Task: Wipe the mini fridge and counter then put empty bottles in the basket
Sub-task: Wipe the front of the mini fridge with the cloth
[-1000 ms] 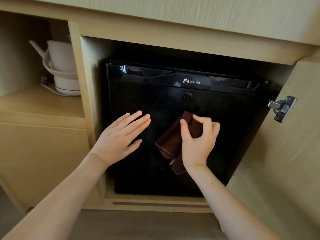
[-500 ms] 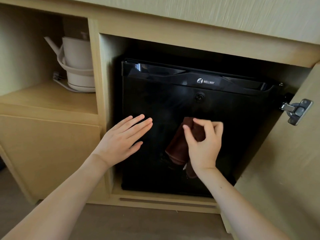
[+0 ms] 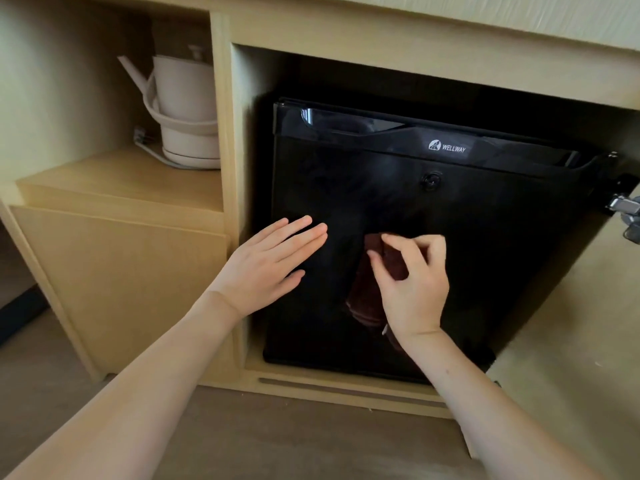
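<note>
Wiping step, fridge front. Mini fridge [image 3: 485, 258] sits in a light wood cabinet niche, door closed: glossy black, flat and smooth, a recessed handle strip along the top, a WELLWAY logo [image 3: 446, 147], and a small round lock [image 3: 431, 180] below it.

Right hand [image 3: 412, 289] is clamped on a brown cloth [image 3: 367, 299], thumb and curled fingers pinching its upper edge. The rest hangs bunched against the door, around mid-height. The cloth looks soft and napped, like microfibre or terry, folded thick. My guess is the pinch regathers it for the next stroke.

Left hand [image 3: 270, 268] has its fingers straight and together, holding nothing, palm toward the door near its left edge. Can't tell if it actually touches. It's likely bracing the door or steadying the body while crouched.

Cabinet door [image 3: 571, 358] is swung open on the right, with a metal hinge [image 3: 625, 211] showing, so the fridge front is reachable.

On the shelf [image 3: 121, 181] in the left compartment stands a cream kettle [image 3: 183, 109] on its base, matte plastic look, long spout, cord beside it. Grey-brown floor [image 3: 311, 438] below.

No bottles or basket are in view, and the surface isn't visible. So the task looks early: the fridge is partly done at best, and the surface and bottles haven't been started.
</note>
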`<state>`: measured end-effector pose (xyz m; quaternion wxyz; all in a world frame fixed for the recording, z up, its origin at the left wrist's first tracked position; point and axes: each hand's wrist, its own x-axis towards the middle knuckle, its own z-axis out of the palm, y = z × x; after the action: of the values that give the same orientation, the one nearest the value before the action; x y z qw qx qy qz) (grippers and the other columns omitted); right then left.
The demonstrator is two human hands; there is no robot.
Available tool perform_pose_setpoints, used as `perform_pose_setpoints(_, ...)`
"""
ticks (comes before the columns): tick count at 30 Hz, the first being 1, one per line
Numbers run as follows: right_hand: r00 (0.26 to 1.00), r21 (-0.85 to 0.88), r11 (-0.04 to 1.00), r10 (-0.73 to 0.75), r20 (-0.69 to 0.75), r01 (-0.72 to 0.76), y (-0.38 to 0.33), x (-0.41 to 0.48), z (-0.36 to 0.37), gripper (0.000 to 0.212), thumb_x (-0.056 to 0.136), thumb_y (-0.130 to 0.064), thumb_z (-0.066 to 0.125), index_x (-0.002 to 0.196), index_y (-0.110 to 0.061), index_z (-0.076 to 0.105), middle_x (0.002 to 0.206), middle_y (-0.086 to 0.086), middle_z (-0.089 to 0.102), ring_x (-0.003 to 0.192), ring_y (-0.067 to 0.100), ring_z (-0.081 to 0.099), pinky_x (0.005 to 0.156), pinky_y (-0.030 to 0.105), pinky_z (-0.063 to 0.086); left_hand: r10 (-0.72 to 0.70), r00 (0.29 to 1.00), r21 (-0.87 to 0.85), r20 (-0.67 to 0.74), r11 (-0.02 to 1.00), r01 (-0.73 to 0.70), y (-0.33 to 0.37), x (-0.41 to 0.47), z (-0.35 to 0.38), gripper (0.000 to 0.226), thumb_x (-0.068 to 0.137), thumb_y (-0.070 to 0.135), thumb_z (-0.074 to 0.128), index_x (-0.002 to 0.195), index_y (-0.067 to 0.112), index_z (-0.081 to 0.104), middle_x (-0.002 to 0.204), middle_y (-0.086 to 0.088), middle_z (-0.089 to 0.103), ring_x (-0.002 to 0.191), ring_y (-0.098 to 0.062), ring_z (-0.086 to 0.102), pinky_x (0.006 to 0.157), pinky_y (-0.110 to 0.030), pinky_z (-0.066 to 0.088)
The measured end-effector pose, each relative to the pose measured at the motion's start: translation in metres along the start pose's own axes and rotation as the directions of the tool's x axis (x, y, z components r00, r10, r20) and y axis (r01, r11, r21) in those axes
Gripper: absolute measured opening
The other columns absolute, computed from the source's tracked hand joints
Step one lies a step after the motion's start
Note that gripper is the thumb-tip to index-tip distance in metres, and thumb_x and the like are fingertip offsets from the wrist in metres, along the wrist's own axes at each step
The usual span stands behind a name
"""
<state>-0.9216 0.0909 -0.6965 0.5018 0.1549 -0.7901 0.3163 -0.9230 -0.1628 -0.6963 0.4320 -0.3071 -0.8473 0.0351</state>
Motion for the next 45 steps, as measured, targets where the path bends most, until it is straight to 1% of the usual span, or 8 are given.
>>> perform_pose_setpoints(4, 0.989, -0.054, 0.991, -0.121, 0.089, 0.126, 0.007, -0.031, 0.011, 0.026, 0.088, -0.025, 0.075, 0.112, -0.016, 0.070, 0.106, 0.001, 0.050, 0.086, 0.009, 0.054, 0.070, 0.013, 0.048, -0.013, 1.000, -0.002, 0.004, 1.000, 0.013, 0.000, -0.004, -0.001, 0.071, 0.094, 0.023, 0.063, 0.155, 0.016, 0.029, 0.161, 0.003, 0.028, 0.151, -0.017, 0.022, 0.124, -0.037, 0.018)
perform_pose_setpoints(9, 0.834, -0.138, 0.879, -0.367, 0.413, 0.456, 0.022, -0.068, 0.011, 0.034, 0.072, -0.014, 0.088, 0.103, -0.012, 0.073, 0.092, 0.008, 0.060, 0.077, 0.019, 0.062, 0.053, 0.026, 0.055, -0.015, 1.000, 0.005, 0.002, 1.000, 0.015, 0.002, -0.004, -0.003, 0.071, 0.093, 0.022, 0.065, 0.155, 0.015, 0.030, 0.161, 0.002, 0.030, 0.150, -0.018, 0.023, 0.125, -0.037, 0.017)
perform_pose_setpoints(14, 0.984, -0.046, 0.987, -0.146, 0.105, 0.151, 0.005, -0.018, 0.005, 0.026, 0.087, -0.026, 0.075, 0.111, -0.017, 0.070, 0.104, -0.003, 0.049, 0.084, 0.005, 0.051, 0.072, 0.010, 0.045, 0.001, 1.000, 0.016, 0.010, 1.000, -0.001, -0.001, -0.005, -0.002, 0.069, 0.095, 0.023, 0.063, 0.155, 0.014, 0.031, 0.162, 0.003, 0.028, 0.151, -0.018, 0.022, 0.125, -0.037, 0.017)
perform_pose_setpoints(18, 1.000, 0.061, 0.998, 0.006, -0.030, -0.004, -0.004, -0.016, 0.013, 0.028, 0.086, -0.025, 0.078, 0.111, -0.017, 0.071, 0.105, -0.004, 0.049, 0.088, 0.002, 0.051, 0.077, 0.007, 0.046, 0.001, 1.000, 0.007, 0.004, 1.000, -0.001, -0.002, -0.008, 0.002, 0.065, 0.098, 0.024, 0.058, 0.155, 0.015, 0.030, 0.163, 0.004, 0.024, 0.152, -0.017, 0.020, 0.124, -0.037, 0.018)
perform_pose_setpoints(24, 0.996, 0.059, 0.998, 0.033, 0.082, -0.038, -0.004, -0.044, 0.014, 0.026, 0.083, -0.025, 0.080, 0.107, -0.017, 0.074, 0.101, -0.006, 0.050, 0.082, 0.004, 0.055, 0.069, 0.019, 0.053, -0.011, 1.000, 0.018, 0.018, 1.000, 0.010, 0.000, -0.007, 0.000, 0.063, 0.097, 0.025, 0.055, 0.155, 0.015, 0.031, 0.162, 0.004, 0.022, 0.152, -0.016, 0.019, 0.125, -0.036, 0.015)
perform_pose_setpoints(31, 0.990, 0.113, 0.993, 0.060, -0.127, -0.046, -0.023, 0.018, 0.015, 0.026, 0.085, -0.035, 0.075, 0.108, -0.023, 0.071, 0.104, -0.013, 0.044, 0.090, -0.008, 0.049, 0.079, 0.001, 0.039, -0.026, 0.999, -0.002, 0.018, 1.000, 0.026, 0.002, -0.006, -0.003, 0.064, 0.095, 0.021, 0.061, 0.153, 0.013, 0.036, 0.161, 0.003, 0.030, 0.150, -0.018, 0.025, 0.124, -0.038, 0.019)
perform_pose_setpoints(37, 0.987, 0.016, 0.996, -0.091, 0.136, 0.089, -0.003, -0.047, 0.025, 0.026, 0.085, -0.025, 0.078, 0.110, -0.020, 0.072, 0.103, -0.003, 0.052, 0.085, 0.007, 0.056, 0.067, 0.021, 0.054, -0.034, 0.998, 0.022, 0.055, 0.999, 0.033, 0.002, -0.006, -0.002, 0.064, 0.098, 0.024, 0.052, 0.156, 0.016, 0.028, 0.163, 0.005, 0.022, 0.153, -0.016, 0.016, 0.126, -0.036, 0.012)
perform_pose_setpoints(45, 0.991, 0.121, 0.985, 0.112, 0.070, -0.120, -0.005, -0.017, -0.001, 0.026, 0.083, -0.032, 0.079, 0.108, -0.026, 0.072, 0.103, -0.014, 0.047, 0.089, 0.002, 0.056, 0.078, 0.011, 0.049, -0.013, 0.999, 0.123, 0.036, 0.992, 0.008, 0.009, 0.000, 0.001, 0.062, 0.098, 0.026, 0.046, 0.156, 0.014, 0.027, 0.162, 0.000, 0.026, 0.152, -0.022, 0.020, 0.125, -0.043, 0.013)
